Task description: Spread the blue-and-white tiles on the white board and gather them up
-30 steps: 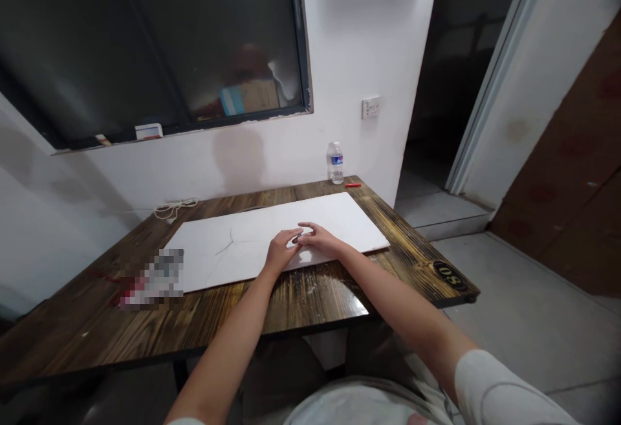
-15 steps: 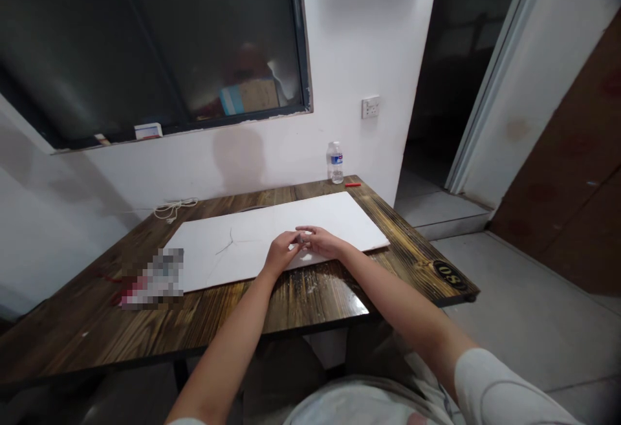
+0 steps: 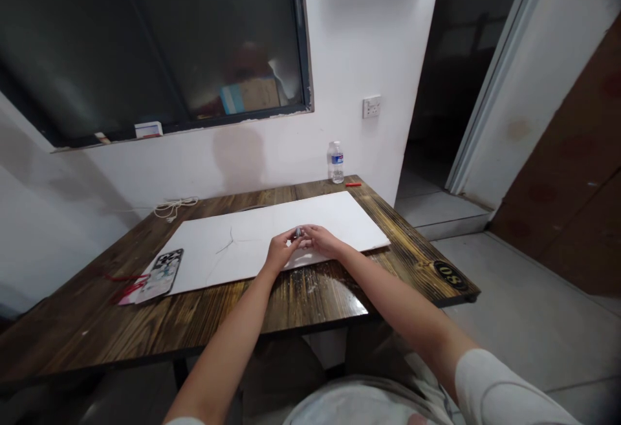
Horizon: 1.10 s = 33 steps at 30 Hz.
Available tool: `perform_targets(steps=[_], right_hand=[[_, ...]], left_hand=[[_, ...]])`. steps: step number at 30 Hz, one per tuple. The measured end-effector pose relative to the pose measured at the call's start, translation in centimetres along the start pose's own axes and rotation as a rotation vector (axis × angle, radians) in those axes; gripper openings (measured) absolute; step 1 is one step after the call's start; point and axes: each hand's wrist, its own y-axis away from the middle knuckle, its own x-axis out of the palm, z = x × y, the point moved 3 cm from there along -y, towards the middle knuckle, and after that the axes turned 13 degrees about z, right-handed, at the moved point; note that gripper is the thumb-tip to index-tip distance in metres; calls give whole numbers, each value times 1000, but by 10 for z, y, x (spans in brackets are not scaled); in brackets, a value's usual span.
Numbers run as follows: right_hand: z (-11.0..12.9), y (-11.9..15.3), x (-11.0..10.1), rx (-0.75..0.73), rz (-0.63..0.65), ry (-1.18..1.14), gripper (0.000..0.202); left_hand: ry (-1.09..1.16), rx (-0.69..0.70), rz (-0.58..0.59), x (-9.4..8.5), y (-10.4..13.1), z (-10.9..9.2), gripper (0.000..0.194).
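Close together over the front edge of a white board (image 3: 301, 215), both hands meet at a small grey, shiny object (image 3: 297, 232). My left hand (image 3: 280, 251) pinches it between thumb and fingers. From the other side, the bent fingers of my right hand (image 3: 321, 242) close round it. The object is too small and too covered to tell its kind. Farther left on the board are thin dark branching strands or lines (image 3: 228, 242); I cannot tell which.
A patterned phone (image 3: 162, 274) and red cords (image 3: 127, 283) lie at the left of the wooden table (image 3: 204, 321). A white cable (image 3: 174, 206) rests at the back left. Back right are a water bottle (image 3: 336, 163) and a red pen-like stick (image 3: 354, 184).
The right hand's raised fingers have bent in toward the left hand. The small grey object now stands slightly higher and shows more between the fingertips.
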Motion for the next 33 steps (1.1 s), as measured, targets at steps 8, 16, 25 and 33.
perform_targets(steps=[8, 16, 25, 33], right_hand=[[5, -2, -11, -64, -153, 404, 46], [9, 3, -9, -28, -201, 543, 36], [12, 4, -9, -53, -244, 614, 34], [13, 4, -8, -94, -273, 652, 29]], left_hand=[[415, -100, -32, 1, -5, 12, 56], [565, -173, 32, 7, -5, 12, 50], [580, -256, -8, 5, -3, 14, 43], [657, -319, -25, 5, -2, 19, 47]])
